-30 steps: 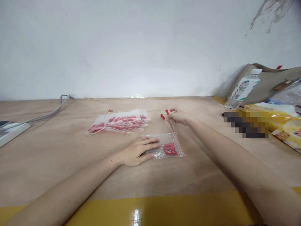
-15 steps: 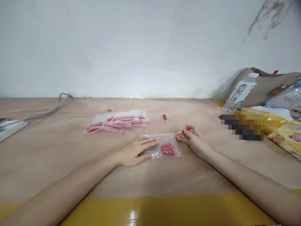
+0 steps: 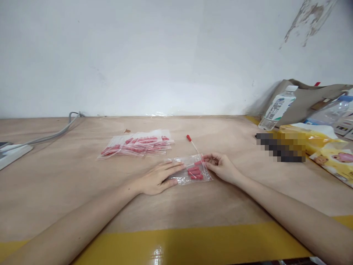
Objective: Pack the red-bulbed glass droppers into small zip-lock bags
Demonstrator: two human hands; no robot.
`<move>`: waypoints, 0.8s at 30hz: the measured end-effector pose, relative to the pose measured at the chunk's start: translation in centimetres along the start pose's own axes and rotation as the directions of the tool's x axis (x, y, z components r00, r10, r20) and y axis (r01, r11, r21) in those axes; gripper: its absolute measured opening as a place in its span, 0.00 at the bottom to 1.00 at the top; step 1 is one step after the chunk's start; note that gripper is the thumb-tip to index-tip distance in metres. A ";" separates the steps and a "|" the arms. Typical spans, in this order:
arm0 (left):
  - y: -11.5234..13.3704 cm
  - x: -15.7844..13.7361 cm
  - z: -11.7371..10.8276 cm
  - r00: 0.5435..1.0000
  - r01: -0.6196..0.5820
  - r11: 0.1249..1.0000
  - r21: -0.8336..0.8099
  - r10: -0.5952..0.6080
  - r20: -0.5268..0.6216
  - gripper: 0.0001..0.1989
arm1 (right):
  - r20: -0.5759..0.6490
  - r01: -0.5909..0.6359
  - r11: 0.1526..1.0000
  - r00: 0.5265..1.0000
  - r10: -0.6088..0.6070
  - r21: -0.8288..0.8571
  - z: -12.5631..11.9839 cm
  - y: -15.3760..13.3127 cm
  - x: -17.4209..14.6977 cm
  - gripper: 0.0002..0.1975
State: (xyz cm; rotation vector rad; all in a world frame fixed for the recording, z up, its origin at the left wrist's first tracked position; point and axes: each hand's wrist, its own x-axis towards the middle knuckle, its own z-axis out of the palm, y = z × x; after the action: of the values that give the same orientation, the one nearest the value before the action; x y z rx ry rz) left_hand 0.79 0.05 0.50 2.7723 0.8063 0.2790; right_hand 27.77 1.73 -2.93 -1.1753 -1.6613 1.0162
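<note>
A grey cable (image 3: 51, 135) lies left — a bottle (image 3: 279, 107), bag (image 3: 305, 98) and yellow packet (image 3: 316, 142) right.

No text can be read; print is seen on bottle label (image 3: 279, 107), too small to be made out.

At centre, the left hand (image 3: 157, 179) is covering part of the clear bag (image 3: 183, 177), while pixelation is masking a dark object (image 3: 281, 148) at right.
</note>
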 end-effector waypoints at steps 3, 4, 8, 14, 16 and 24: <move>0.0 0.1 -0.1 1.000 0.001 1.000 -0.001 -0.001 0.001 0.24 | -0.101 -0.014 1.000 0.995 0.017 0.024 0.6 -0.2 0.3 0.14; 0.0 0.1 -0.1 1.000 0.000 1.000 -0.002 0.000 0.000 0.24 | -0.099 -0.011 1.000 0.995 0.013 0.019 0.8 -0.3 0.2 0.13; -0.1 0.2 -0.1 1.000 -0.017 1.000 -0.006 0.017 -0.010 0.24 | 0.096 -0.042 0.992 0.995 0.031 0.120 0.9 -0.9 -0.4 0.14; -0.2 0.1 -0.1 1.000 -0.017 1.000 0.007 0.017 0.019 0.23 | -0.068 -0.186 0.976 0.981 0.179 -0.116 -0.8 -1.9 1.9 0.12; -0.2 0.1 -0.1 0.999 -0.032 0.999 -0.008 0.032 0.017 0.23 | -0.178 -0.173 0.946 0.976 0.127 -0.275 -1.2 -2.0 4.0 0.10; -0.3 -0.1 0.3 0.994 -0.078 0.997 -0.005 0.077 -0.076 0.22 | -0.139 -0.206 0.696 0.978 0.153 -0.688 1.9 -1.8 11.8 0.23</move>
State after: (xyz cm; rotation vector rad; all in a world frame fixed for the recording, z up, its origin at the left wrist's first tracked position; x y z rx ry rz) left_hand 0.67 0.23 0.06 2.8044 0.7136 0.4034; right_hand 23.03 12.39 0.20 -1.8766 -1.9700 0.4132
